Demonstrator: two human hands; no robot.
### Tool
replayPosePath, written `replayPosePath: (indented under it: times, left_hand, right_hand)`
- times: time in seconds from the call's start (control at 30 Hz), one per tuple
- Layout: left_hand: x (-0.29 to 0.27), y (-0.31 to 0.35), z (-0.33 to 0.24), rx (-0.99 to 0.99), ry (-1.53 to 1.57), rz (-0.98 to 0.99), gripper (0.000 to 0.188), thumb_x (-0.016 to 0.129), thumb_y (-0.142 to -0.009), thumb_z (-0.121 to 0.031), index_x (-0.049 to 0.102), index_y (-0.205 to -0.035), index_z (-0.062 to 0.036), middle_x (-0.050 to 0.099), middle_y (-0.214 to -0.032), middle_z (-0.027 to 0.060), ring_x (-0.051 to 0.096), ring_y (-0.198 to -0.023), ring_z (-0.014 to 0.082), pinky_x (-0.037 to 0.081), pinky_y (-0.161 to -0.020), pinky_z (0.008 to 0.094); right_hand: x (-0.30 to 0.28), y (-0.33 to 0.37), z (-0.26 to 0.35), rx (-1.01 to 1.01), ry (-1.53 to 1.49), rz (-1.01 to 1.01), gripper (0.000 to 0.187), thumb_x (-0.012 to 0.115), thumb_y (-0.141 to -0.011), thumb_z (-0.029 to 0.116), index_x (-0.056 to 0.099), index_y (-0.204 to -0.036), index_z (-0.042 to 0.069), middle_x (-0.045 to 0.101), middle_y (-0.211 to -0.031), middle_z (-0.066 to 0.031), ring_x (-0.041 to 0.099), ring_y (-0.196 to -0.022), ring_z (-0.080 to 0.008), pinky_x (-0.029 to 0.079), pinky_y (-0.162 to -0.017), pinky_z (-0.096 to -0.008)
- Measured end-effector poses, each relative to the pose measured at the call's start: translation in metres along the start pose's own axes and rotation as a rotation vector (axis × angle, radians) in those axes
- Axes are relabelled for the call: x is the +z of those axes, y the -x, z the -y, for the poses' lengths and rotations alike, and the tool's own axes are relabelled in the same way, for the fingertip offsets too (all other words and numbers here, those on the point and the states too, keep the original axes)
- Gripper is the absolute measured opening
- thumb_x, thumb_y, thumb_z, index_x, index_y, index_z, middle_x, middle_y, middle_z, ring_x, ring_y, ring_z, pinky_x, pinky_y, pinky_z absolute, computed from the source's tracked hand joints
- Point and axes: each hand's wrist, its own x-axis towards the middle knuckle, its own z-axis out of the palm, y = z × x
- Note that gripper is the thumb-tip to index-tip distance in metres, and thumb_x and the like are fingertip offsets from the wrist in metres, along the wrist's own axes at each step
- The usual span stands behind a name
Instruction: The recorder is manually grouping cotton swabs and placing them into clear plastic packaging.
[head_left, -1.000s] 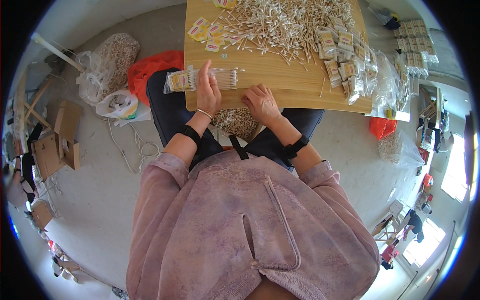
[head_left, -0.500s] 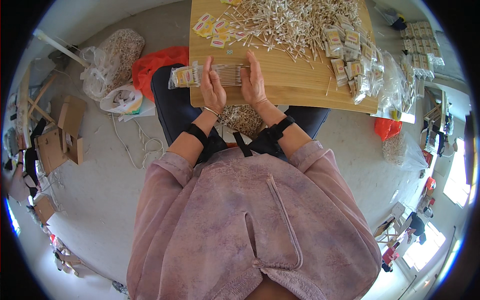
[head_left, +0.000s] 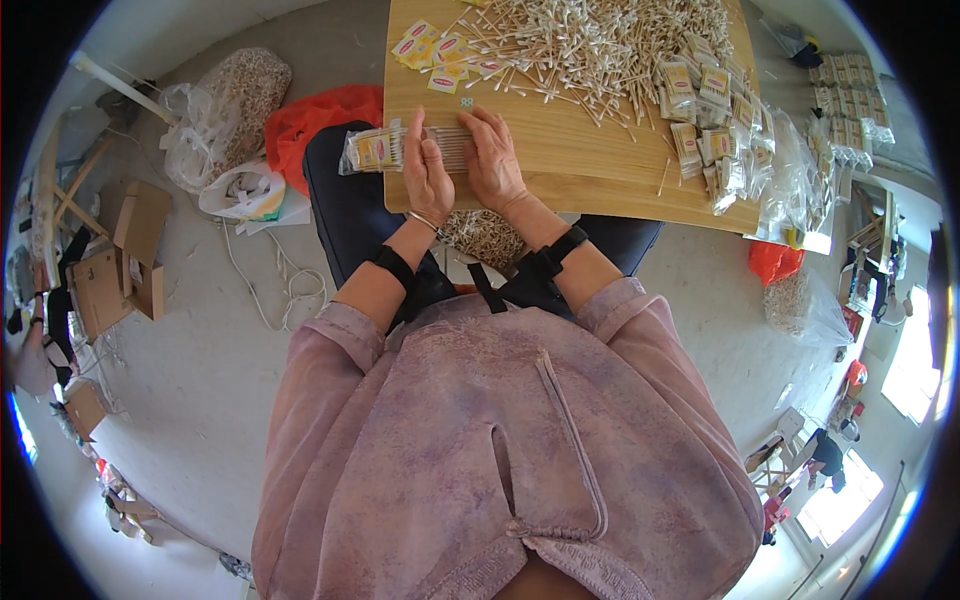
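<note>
A flat row of cotton swabs (head_left: 456,146) lies on the near left part of the wooden board (head_left: 590,160). My left hand (head_left: 426,172) and my right hand (head_left: 494,158) press in on it from either side, fingers straight and pointing away from me. Left of my left hand lies a filled clear packet of swabs (head_left: 370,150) with a yellow and red label. A large loose heap of cotton swabs (head_left: 600,45) covers the far part of the board. Small yellow labels (head_left: 436,50) lie at its far left corner.
Several filled packets (head_left: 715,110) pile up at the board's right side beside clear plastic bags (head_left: 790,170). A bag of swabs (head_left: 482,235) rests in my lap. On the floor to the left are a red bag (head_left: 315,115), white plastic bags (head_left: 225,150) and cardboard boxes (head_left: 115,265).
My right hand has come up from the board's near edge to the row of swabs. Both hands now close in on the row from its two sides.
</note>
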Motion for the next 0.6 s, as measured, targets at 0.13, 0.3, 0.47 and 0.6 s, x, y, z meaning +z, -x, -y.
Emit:
replayPosePath:
  times: [0.13, 0.3, 0.47, 0.6]
  left_hand:
    - [0.001, 0.000, -0.002, 0.007, -0.011, 0.025, 0.052, 0.030, -0.100, -0.035, 0.037, -0.135, 0.0034, 0.044, -0.134, 0.0192, 0.043, -0.124, 0.0289, 0.032, -0.102, 0.0340]
    - [0.002, -0.001, 0.000, -0.011, 0.000, -0.008, 0.053, 0.030, -0.100, -0.035, 0.037, -0.135, 0.0037, 0.044, -0.134, 0.0198, 0.043, -0.124, 0.0287, 0.032, -0.102, 0.0341]
    - [0.000, -0.002, -0.001, -0.037, 0.009, 0.038, 0.053, 0.030, -0.100, -0.036, 0.039, -0.134, 0.0046, 0.046, -0.132, 0.0208, 0.045, -0.122, 0.0293, 0.033, -0.102, 0.0345]
    - [-0.001, -0.002, 0.001, -0.039, 0.000, 0.117, 0.054, 0.031, -0.100, -0.036, 0.040, -0.133, 0.0050, 0.048, -0.131, 0.0208, 0.046, -0.122, 0.0303, 0.033, -0.102, 0.0345]
  right_hand:
    - [-0.002, -0.002, -0.001, 0.005, -0.069, 0.068, 0.041, 0.050, -0.080, -0.002, 0.046, -0.120, 0.001, 0.052, -0.115, -0.0194, 0.041, -0.120, -0.0396, 0.030, -0.105, -0.0477]
    - [0.001, 0.000, 0.001, 0.075, -0.147, -0.075, 0.040, 0.048, -0.082, -0.004, 0.045, -0.122, 0.000, 0.050, -0.119, -0.0227, 0.040, -0.121, -0.0410, 0.032, -0.103, -0.0461]
    - [0.005, 0.001, 0.009, 0.175, -0.323, -0.161, 0.037, 0.043, -0.088, -0.004, 0.043, -0.124, -0.001, 0.046, -0.127, -0.0263, 0.037, -0.126, -0.0416, 0.033, -0.103, -0.0438]
    - [0.008, -0.003, 0.014, 0.210, -0.388, -0.112, 0.036, 0.041, -0.090, -0.003, 0.042, -0.126, -0.001, 0.044, -0.130, -0.0260, 0.036, -0.129, -0.0395, 0.032, -0.105, -0.0409]
